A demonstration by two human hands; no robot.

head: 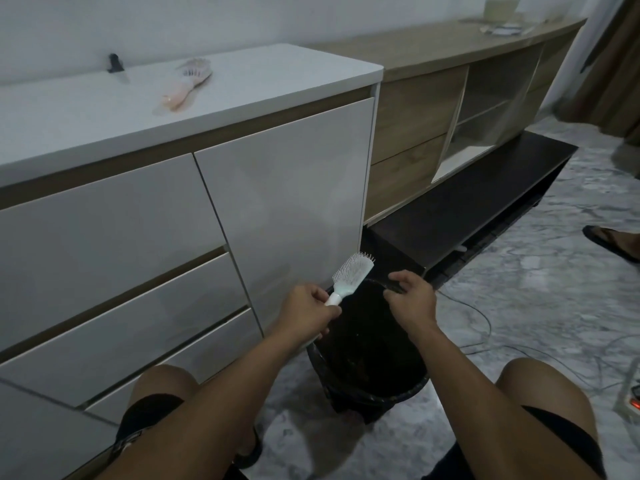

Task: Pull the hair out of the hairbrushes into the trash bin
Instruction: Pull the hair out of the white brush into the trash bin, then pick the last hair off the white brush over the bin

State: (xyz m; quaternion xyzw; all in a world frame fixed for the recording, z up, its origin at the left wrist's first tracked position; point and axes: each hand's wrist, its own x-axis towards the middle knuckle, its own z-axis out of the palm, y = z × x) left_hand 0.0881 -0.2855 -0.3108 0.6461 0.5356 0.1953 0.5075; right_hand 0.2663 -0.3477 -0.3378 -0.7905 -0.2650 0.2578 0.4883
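My left hand (309, 308) grips the handle of a white hairbrush (352, 276), held tilted above the far left rim of a black trash bin (408, 393) lined with a dark bag. My right hand (410, 297) hovers over the bin's far rim with its fingers pinched together; whether hair is in them cannot be made out. A second, pink hairbrush (187, 84) lies on the white cabinet top (263, 69) at the back left, out of either hand's reach.
White drawers and a cabinet door (287, 188) stand just left of the bin. A wooden shelf unit (460, 109) and a dark low bench (478, 199) run to the right. Cables (485, 344) and a power strip (632, 400) lie on the marble floor. Someone's sandalled foot (613, 240) is at the right.
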